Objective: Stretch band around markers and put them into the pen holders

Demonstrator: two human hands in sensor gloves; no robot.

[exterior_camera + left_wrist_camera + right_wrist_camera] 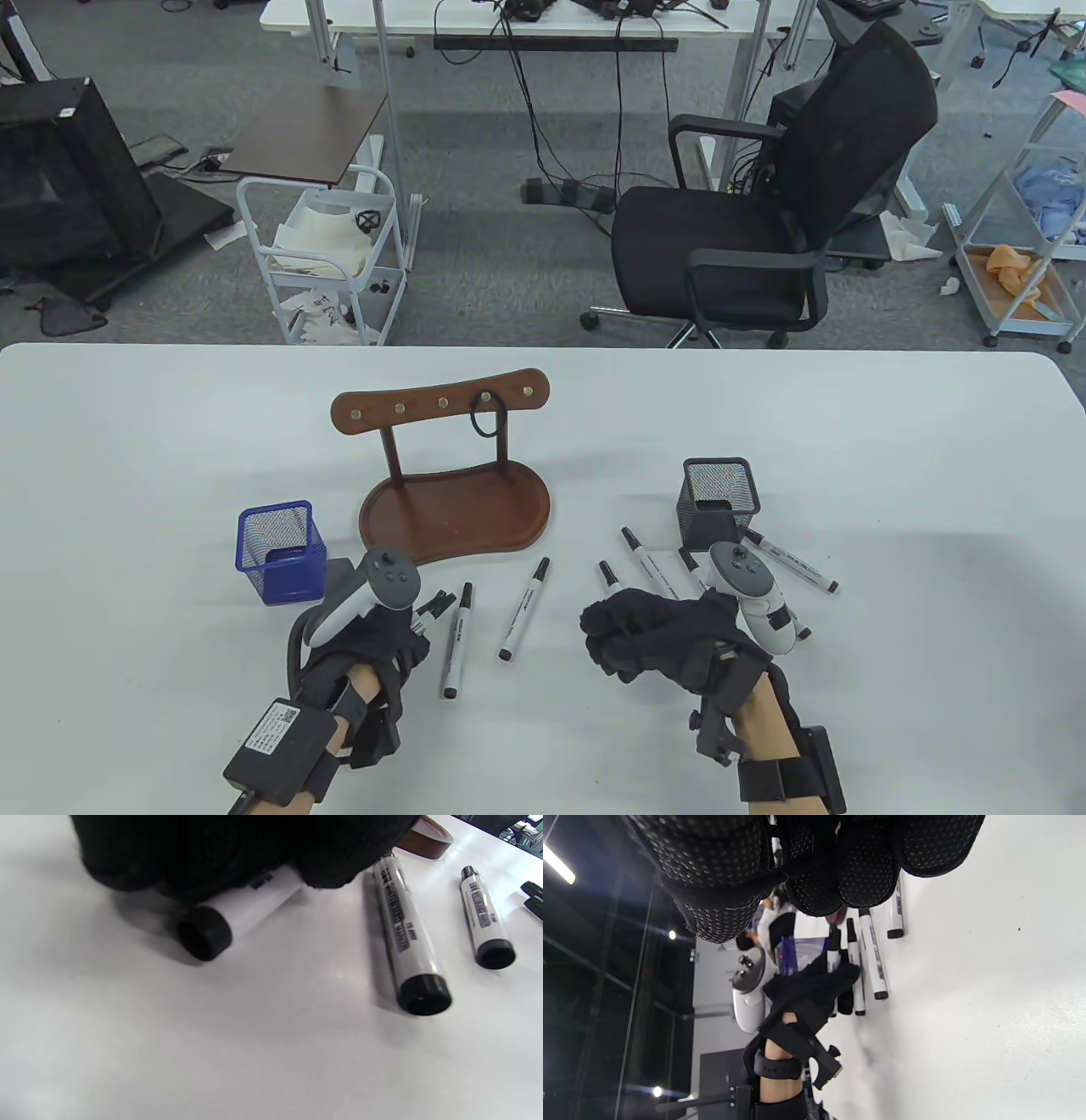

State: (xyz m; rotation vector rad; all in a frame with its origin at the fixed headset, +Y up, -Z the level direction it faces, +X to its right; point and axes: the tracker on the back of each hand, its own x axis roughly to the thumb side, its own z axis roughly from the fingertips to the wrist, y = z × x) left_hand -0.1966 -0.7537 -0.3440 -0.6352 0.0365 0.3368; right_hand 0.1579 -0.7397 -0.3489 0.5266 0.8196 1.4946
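Two gloved hands on a white table (891,441), left (373,649) gripping markers (434,604), right (649,632) curled empty; office chair (764,212) beyond.

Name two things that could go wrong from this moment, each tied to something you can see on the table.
1. The left hand grips several markers with no band on them; they may well slip apart.
2. Loose markers lie near the hand; a careless move could roll them away.
3. The band hangs on the wooden stand; the right hand must reach across for it.
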